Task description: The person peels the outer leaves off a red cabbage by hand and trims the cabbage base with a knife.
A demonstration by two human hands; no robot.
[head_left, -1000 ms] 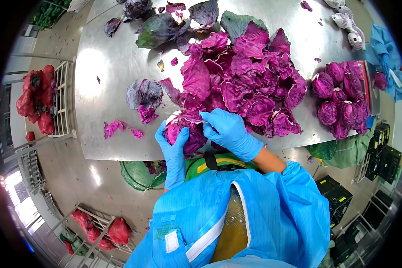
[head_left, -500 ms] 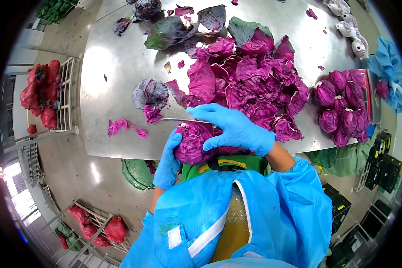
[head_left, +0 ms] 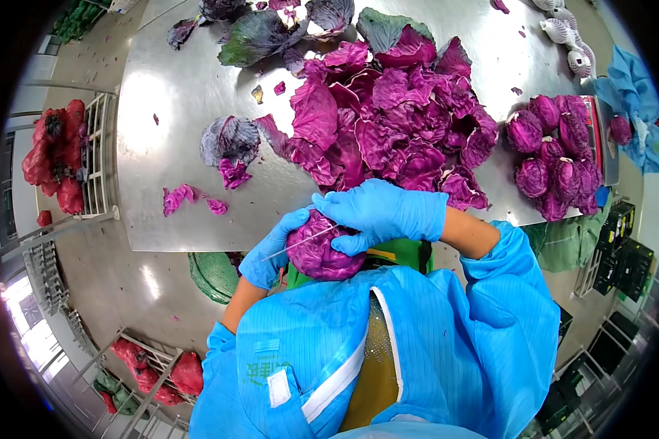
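A red cabbage head is held close to my body at the table's near edge. My left hand, in a blue glove, is closed around the cabbage's left side. In my right hand, also gloved, is a knife; its thin blade slants across the front of the cabbage toward my left hand. The right fingers and thumb bend over the cabbage's upper right, and the handle is hidden in them. Just beyond my hands, a large heap of loose purple cabbage leaves lies on the metal table.
Several trimmed cabbages are grouped on the right of the table, beside a scale-like tray. Darker outer leaves lie at the back left, and a crumpled leaf is nearer. Red mesh sacks rest on a rack at left.
The knife has swung from level behind the cabbage's top to slanting across its front. My right fingers have curled in over the cabbage. The whole view has shifted slightly.
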